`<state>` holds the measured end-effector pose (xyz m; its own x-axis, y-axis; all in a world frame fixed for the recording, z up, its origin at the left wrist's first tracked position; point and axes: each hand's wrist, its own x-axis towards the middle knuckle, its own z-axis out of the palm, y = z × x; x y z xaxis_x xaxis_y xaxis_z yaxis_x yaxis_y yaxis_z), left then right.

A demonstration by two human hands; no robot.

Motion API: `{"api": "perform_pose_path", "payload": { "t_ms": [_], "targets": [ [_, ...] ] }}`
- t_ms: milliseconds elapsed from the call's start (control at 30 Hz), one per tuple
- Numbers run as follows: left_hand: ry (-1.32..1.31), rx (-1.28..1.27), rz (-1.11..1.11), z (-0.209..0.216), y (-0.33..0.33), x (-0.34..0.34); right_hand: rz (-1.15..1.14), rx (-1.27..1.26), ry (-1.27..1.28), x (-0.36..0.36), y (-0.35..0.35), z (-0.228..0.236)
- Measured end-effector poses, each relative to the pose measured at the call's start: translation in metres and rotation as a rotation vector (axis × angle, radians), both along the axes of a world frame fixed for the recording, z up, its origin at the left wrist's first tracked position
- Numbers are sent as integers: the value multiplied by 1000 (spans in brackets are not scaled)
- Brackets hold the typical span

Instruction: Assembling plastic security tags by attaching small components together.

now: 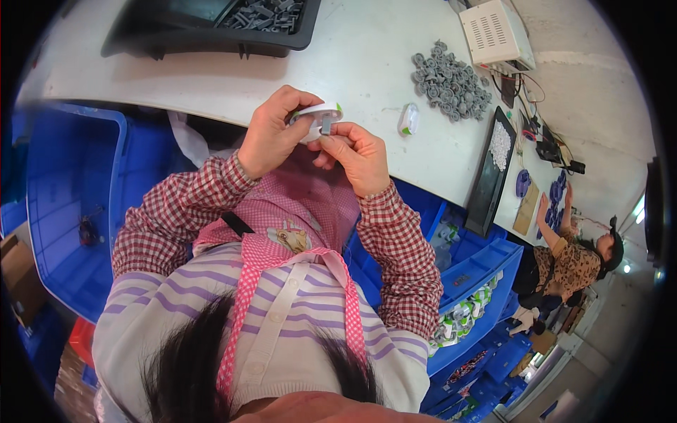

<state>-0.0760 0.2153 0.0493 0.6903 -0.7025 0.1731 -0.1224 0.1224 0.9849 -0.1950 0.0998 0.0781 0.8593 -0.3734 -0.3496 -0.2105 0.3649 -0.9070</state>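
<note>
My left hand (276, 134) is closed on a white plastic housing (328, 108) with green patches at its ends, held up over the table's front edge. My right hand (356, 156) pinches at the open side of that housing, thumb and forefinger together on a small grey plastic part (326, 126). The grey part lies against the housing; the fingers hide how deep it sits. To the right on the white table (352, 67) rests another white and green housing (408, 119), apart from both hands.
A black bin of grey parts (264, 15) stands at the far left. Grey round pieces (451, 81) form a heap at the right, near a black tray (486, 176) with white bits. Blue crates (77, 204) flank me. Another person (571, 268) works farther right.
</note>
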Motion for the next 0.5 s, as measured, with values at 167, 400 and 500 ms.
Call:
{"api": "perform_pose_path", "payload": {
  "t_ms": [167, 400, 500],
  "targets": [
    [-230, 12, -93, 4, -2, 3, -102, -178, 207, 4, -1, 1],
    [-353, 274, -379, -3, -16, 33, -72, -880, 277, -18, -61, 9],
    [-754, 271, -310, -14, -31, 39, -387, -1254, 199, -51, -150, -7]
  ]
}}
